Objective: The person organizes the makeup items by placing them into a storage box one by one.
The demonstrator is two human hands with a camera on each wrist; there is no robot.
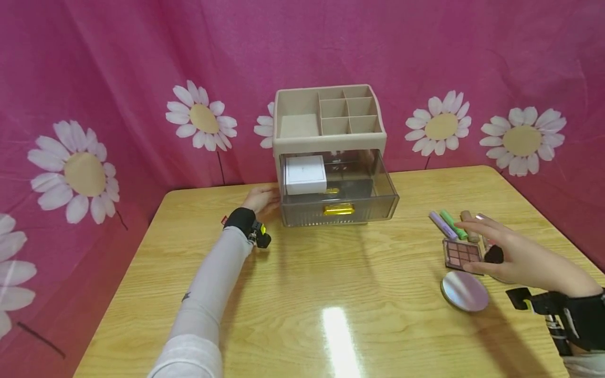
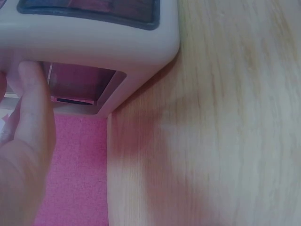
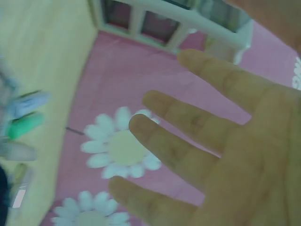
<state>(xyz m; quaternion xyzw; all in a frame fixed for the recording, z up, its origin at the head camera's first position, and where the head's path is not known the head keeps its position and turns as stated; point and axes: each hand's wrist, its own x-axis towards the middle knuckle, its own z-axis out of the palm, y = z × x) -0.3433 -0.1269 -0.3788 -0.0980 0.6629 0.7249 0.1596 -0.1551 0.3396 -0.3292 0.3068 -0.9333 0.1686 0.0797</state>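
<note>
A beige cosmetics organizer (image 1: pixel 331 143) stands at the back of the table, its smoky clear drawer (image 1: pixel 302 214) pulled out. Inside the drawer lies a white box (image 1: pixel 305 172). My left hand (image 1: pixel 262 199) is at the organizer's left side, and in the left wrist view its extended fingers (image 2: pixel 34 89) touch the beige frame beside an opening. On the right, my right hand (image 1: pixel 529 260) hovers with spread fingers and holds nothing. Below and beside it are an eyeshadow palette (image 1: pixel 457 253), a round compact (image 1: pixel 465 291), and purple (image 1: pixel 443 226), green (image 1: pixel 454 224) and brown (image 1: pixel 468 224) tubes.
The wooden table (image 1: pixel 302 294) ends against a pink curtain (image 1: pixel 264 47) printed with daisies. The organizer's top has one large compartment (image 1: pixel 299 126) and several small ones. More cosmetics are partly hidden under my right hand.
</note>
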